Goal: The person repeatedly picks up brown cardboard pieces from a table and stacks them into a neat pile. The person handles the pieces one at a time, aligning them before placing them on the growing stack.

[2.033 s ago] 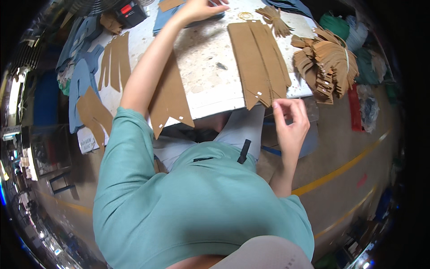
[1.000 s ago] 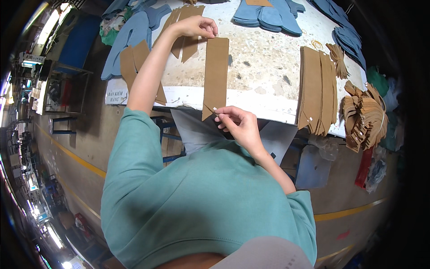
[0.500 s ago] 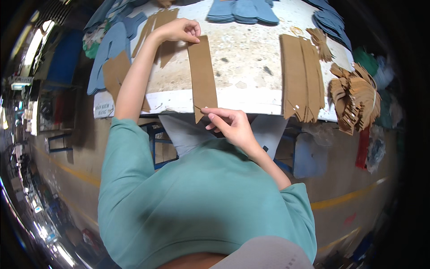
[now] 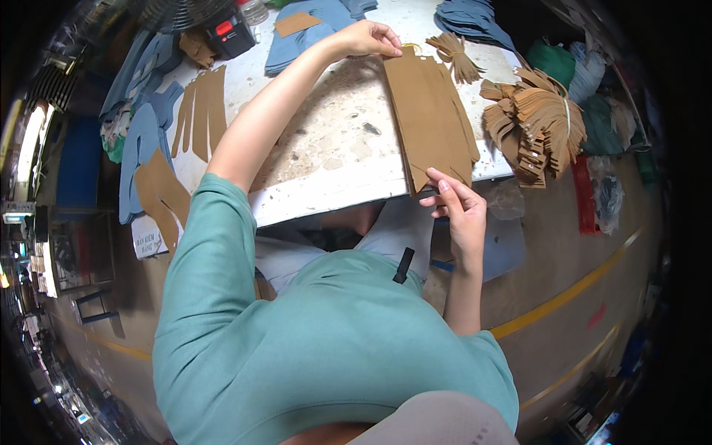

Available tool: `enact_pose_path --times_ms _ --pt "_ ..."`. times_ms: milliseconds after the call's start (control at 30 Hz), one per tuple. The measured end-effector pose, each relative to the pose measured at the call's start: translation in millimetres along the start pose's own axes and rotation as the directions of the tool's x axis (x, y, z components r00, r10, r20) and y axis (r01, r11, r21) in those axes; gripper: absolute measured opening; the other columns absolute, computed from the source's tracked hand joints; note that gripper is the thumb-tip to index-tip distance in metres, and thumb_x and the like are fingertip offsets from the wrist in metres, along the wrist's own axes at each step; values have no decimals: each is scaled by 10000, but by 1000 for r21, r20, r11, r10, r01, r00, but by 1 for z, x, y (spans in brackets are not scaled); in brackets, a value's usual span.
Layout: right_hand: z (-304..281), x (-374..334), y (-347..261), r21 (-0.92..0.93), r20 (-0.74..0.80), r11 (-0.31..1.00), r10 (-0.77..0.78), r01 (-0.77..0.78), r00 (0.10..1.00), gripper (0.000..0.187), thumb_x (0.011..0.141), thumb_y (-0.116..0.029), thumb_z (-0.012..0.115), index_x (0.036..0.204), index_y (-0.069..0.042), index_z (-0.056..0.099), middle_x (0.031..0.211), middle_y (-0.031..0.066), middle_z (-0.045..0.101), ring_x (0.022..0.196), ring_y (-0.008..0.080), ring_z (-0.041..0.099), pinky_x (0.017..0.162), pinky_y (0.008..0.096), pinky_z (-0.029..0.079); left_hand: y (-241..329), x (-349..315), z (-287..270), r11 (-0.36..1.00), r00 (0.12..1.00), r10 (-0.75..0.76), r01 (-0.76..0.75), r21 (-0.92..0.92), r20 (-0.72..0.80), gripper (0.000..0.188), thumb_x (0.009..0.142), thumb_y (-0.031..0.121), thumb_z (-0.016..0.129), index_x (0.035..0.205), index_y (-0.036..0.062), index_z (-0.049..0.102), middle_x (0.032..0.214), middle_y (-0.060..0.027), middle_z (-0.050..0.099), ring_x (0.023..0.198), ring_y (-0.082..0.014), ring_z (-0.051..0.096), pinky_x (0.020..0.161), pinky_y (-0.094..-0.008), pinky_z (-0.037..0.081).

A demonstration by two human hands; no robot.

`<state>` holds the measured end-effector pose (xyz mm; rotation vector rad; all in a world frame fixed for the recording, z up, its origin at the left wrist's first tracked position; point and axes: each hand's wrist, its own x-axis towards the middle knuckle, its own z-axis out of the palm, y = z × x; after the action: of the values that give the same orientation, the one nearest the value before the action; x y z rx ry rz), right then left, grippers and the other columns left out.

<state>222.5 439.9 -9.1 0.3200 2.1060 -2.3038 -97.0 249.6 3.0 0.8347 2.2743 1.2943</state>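
My left hand [image 4: 373, 39] reaches across the table, its thumb and fingertips closed on the far end of a long brown leather-like strip [image 4: 432, 119]. At the strip's near, pointed end my right hand [image 4: 461, 211] pinches the corner between thumb and forefinger. The strip lies over a stack of similar brown strips [image 4: 469, 141], mostly hidden beneath it, at the right part of the table. Just beyond the stack is a small fanned bundle of narrow brown pieces [image 4: 456, 58].
A thick tied bundle of brown pieces [image 4: 552, 119] overhangs the table's right edge. Blue cut pieces [image 4: 315, 30] are piled at the far side and left. Brown slit pieces [image 4: 200, 111] lie left of my arm. A black-and-red device [image 4: 230, 35] stands at the back left.
Both hands have carried the brown strip rightward from mid-table onto the stack of strips. The view has turned too, bringing the black-and-red device into sight.
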Motion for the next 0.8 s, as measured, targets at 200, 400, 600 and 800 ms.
enact_pose_path --times_ms 200,400,600,800 --pt "-3 3 10 4 6 1000 -4 4 1000 289 954 -219 598 1154 -26 677 1015 84 701 720 103 678 569 184 467 -8 10 15 995 996 -89 89 44 -5 223 836 188 753 1005 65 676 890 1 691 844 -75 629 757 -225 499" --pt "-4 -4 -8 -50 157 995 92 -85 983 234 959 -170 585 1057 12 694 846 79 707 644 80 643 568 182 472 12 -26 12 913 961 176 -78 401 -214 212 845 253 726 978 92 691 856 -9 698 804 -94 647 742 -251 518" --pt "15 13 -21 -106 141 969 -207 223 968 193 957 -99 571 992 50 690 739 44 646 662 80 592 607 212 486 56 -155 -1 904 897 253 -86 419 -362 219 873 275 697 978 83 706 833 -17 687 728 -94 640 708 -244 517" --pt "41 70 -8 -722 46 641 -332 261 942 214 877 -241 659 924 -39 709 768 124 678 641 194 638 642 313 499 59 -307 -4 875 771 206 131 466 -603 124 859 133 682 922 27 692 823 -37 681 717 -98 613 690 -230 488"
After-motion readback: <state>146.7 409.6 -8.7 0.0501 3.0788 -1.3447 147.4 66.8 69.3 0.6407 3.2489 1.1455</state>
